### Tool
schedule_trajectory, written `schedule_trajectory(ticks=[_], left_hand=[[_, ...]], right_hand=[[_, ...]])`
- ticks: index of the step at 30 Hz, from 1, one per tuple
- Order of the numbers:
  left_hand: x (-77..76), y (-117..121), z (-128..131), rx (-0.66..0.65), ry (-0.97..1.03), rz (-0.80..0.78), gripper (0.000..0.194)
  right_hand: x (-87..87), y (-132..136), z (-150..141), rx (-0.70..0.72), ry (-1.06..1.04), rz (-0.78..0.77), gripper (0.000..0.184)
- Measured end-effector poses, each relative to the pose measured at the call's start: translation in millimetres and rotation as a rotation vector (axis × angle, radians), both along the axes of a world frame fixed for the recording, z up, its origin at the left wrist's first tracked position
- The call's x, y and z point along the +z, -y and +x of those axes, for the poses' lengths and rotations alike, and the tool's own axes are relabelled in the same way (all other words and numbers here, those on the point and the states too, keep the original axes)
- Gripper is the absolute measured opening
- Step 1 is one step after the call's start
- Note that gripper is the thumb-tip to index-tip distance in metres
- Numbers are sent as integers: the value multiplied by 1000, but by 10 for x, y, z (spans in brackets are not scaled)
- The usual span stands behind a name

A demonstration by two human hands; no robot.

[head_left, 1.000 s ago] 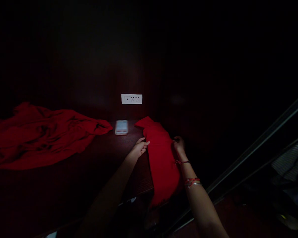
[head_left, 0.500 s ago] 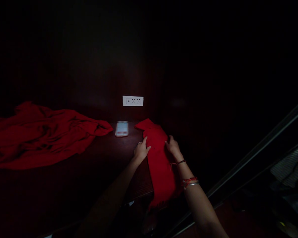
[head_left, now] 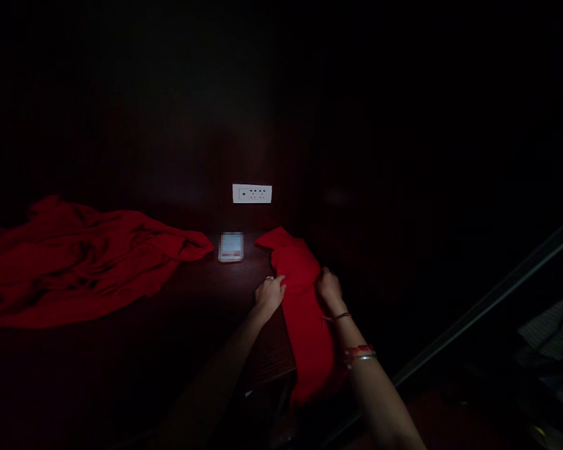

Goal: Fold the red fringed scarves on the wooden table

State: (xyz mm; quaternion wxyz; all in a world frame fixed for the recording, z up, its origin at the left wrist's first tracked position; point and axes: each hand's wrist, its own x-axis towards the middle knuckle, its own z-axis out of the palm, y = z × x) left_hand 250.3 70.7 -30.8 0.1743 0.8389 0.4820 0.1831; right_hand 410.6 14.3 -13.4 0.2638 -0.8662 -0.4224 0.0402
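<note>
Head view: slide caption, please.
Left hand and right hand at opposite edges of a narrow red cloth, below a white wall socket.

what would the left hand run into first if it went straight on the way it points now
Most likely the red cloth strip: the left hand points forward and rightward, and sits at the strip's left edge. Any gap between them is hard to judge in this dim light.

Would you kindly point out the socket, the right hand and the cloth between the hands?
Socket (head_left: 252,194): head view, on its white plate.
Right hand (head_left: 330,289): head view, on its back.
Cloth (head_left: 306,319): head view, on the middle of its length.
</note>
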Motion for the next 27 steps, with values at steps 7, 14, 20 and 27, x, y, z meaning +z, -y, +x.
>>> schedule_trajectory(ticks=[7,14,20,27], left_hand=[[170,-337,51,-9,153,134,26],[40,-474,61,-166,82,283,49],[-169,-375,-12,-298,-165,145,58],[69,-540,-115,-290,-147,-61,58]], right_hand=[[417,-207,-119,185,319,36,36],[63,-574,-129,322,173,-207,59],[-163,-510,-6,363,107,-289,55],[114,-506,157,434,99,-344,52]])
